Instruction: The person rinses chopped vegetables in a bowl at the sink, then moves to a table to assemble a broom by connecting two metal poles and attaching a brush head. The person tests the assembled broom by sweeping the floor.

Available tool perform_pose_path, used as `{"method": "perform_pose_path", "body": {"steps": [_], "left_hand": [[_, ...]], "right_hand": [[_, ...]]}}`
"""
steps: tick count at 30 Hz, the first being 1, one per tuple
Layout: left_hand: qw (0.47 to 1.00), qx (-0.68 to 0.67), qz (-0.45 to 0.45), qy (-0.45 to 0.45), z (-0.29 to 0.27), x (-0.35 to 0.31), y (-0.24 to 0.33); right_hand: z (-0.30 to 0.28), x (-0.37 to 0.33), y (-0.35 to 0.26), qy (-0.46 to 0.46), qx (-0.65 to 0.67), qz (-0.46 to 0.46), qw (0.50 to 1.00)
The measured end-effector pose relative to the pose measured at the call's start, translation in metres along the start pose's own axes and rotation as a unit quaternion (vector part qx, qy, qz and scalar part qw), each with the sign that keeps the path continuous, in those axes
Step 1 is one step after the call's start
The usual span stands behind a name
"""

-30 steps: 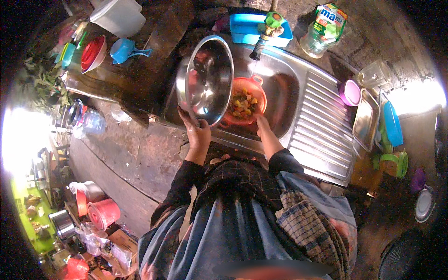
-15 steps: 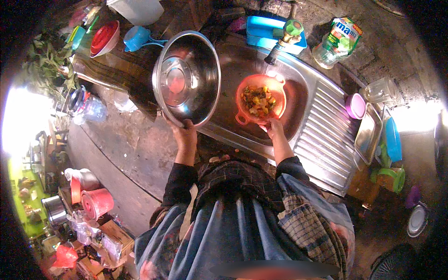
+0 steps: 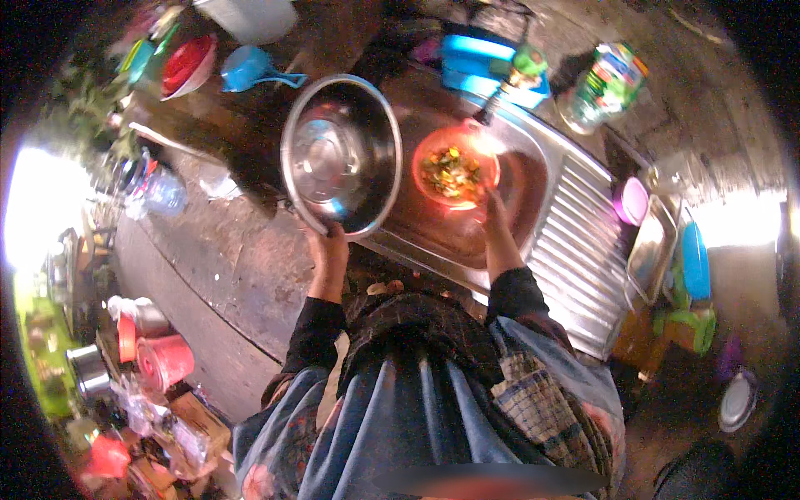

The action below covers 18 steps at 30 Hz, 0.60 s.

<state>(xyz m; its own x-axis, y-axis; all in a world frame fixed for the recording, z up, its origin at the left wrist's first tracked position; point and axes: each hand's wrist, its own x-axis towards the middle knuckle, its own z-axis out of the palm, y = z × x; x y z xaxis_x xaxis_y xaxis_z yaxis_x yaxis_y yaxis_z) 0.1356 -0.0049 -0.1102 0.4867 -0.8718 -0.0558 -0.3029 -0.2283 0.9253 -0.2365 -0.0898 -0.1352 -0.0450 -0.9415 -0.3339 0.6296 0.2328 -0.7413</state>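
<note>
My left hand (image 3: 327,244) grips the near rim of a wide steel bowl (image 3: 379,171), which is tilted so that its bare, shiny inside shows. Over the sink basin (image 3: 521,179), my right hand (image 3: 493,212) is closed on the near right edge of an orange-red plastic colander (image 3: 423,193). Chopped yellow, orange and green food pieces (image 3: 451,172) lie in the colander; blur hides what kind they are. A tap (image 3: 488,108) reaches over the colander's far side, where a bright glare sits. Part of my right fingers is hard to make out.
Right of the basin runs a ribbed steel drainboard (image 3: 571,250), with a pink bowl (image 3: 632,201) and a metal tray (image 3: 654,246) beyond. Behind the sink are a blue basin (image 3: 475,62) and a plastic bottle (image 3: 602,92). A blue dipper (image 3: 247,71) lies at the far left.
The colander has moved left and away from me beneath the tap, my right hand moving with it. The steel bowl has shifted slightly nearer and to the right. The whole view is more blurred.
</note>
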Motion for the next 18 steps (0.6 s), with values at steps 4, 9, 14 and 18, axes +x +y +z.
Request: {"method": "perform_pose_path", "body": {"steps": [4, 9, 14, 18], "left_hand": [[0.994, -0.048, 0.076, -0.058, 0.006, -0.016, -0.001], [0.998, 0.018, -0.011, -0.062, -0.003, -0.04, 0.03], [0.996, -0.023, -0.004, -0.082, -0.027, -0.06, 0.055], [0.998, 0.027, -0.003, -0.055, -0.034, -0.067, 0.049]], "right_hand": [[0.009, 0.015, -0.063, 0.026, -0.106, -0.118, 0.987], [0.088, 0.055, -0.171, 0.117, -0.28, -0.444, 0.843], [0.147, 0.086, -0.258, -0.059, -0.546, -0.55, 0.629], [0.147, 0.112, -0.277, 0.012, -0.728, -0.4, 0.556]]}}
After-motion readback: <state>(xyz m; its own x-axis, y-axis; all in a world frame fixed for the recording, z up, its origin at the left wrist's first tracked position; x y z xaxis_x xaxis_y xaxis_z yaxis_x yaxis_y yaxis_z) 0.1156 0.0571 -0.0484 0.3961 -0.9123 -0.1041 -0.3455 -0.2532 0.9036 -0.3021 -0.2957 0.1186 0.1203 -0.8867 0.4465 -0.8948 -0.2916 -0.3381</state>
